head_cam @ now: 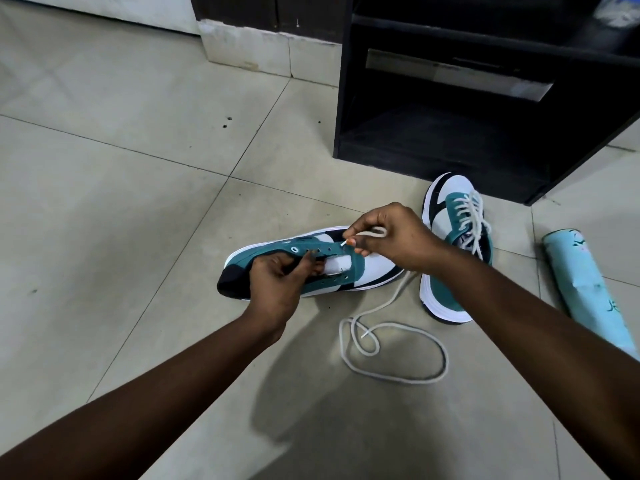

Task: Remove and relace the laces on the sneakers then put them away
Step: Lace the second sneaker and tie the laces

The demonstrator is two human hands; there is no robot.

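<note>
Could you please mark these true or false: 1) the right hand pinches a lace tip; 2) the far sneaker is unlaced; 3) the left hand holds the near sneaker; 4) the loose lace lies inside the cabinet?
1) True: the right hand pinches the lace tip.
2) False: the far sneaker is laced.
3) True: the left hand holds the near sneaker.
4) False: it trails on the floor, outside the cabinet.

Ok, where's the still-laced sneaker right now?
In the head view, the laced sneaker stands on the floor at right, between the unlaced sneaker and the light blue tube, before the black cabinet.
</note>
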